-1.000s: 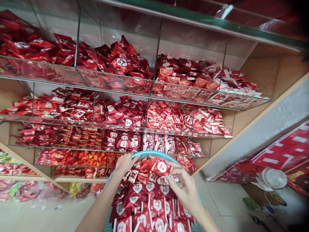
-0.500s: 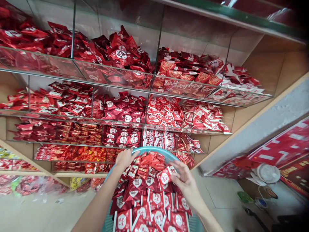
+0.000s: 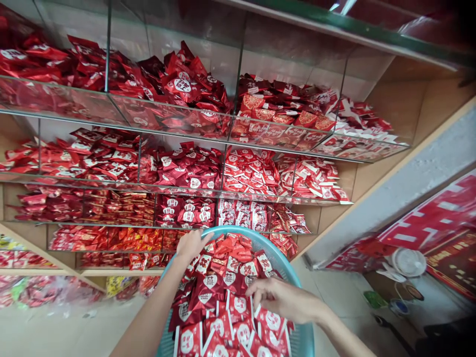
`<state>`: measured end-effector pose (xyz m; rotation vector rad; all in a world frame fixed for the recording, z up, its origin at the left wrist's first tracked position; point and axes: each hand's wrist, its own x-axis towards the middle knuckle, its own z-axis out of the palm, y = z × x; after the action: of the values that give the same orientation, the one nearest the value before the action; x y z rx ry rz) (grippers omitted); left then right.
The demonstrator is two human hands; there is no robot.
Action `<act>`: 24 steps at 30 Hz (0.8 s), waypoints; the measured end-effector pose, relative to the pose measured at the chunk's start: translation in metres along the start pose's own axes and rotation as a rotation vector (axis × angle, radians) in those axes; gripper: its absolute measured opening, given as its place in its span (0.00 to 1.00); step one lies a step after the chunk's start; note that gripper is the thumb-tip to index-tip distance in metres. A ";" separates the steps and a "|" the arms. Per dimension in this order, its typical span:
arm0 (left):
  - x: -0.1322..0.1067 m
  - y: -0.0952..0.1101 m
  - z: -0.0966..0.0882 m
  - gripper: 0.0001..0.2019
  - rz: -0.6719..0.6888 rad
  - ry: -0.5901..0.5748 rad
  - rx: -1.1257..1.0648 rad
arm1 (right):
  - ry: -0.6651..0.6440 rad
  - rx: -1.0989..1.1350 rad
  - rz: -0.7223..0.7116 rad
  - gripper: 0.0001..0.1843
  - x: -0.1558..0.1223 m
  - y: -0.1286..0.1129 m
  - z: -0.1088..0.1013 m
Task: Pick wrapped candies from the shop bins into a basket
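Observation:
My left hand is closed on the far left rim of a turquoise plastic basket. The basket is heaped with small red candy packets. Dark red packets lie in its middle, brighter red ones with white edges nearer me, and orange-red ones at the far side. My right hand hovers over the right part of the heap, fingers loosely bent and apart, with nothing visible held. Just below it lies a red packet with a white round label.
Ahead rises a wooden shelf unit with glass-fronted compartments full of red packets. Bagged goods lie on the floor at left. At right are a wall, red printed boxes and a white round container.
My right hand has moved nearer to me and let go of the red packet with the white label, which now lies on the heap. My left hand stays on the rim.

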<state>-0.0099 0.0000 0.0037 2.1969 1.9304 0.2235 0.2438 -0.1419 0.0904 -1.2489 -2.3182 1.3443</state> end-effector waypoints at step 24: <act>-0.005 0.002 -0.003 0.32 -0.027 0.012 -0.022 | 0.859 -1.166 0.185 0.12 0.094 -0.018 -0.182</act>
<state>-0.0094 -0.0048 0.0074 2.1591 1.9528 0.2529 0.2702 0.0375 0.1862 -1.7787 -2.2035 -0.6920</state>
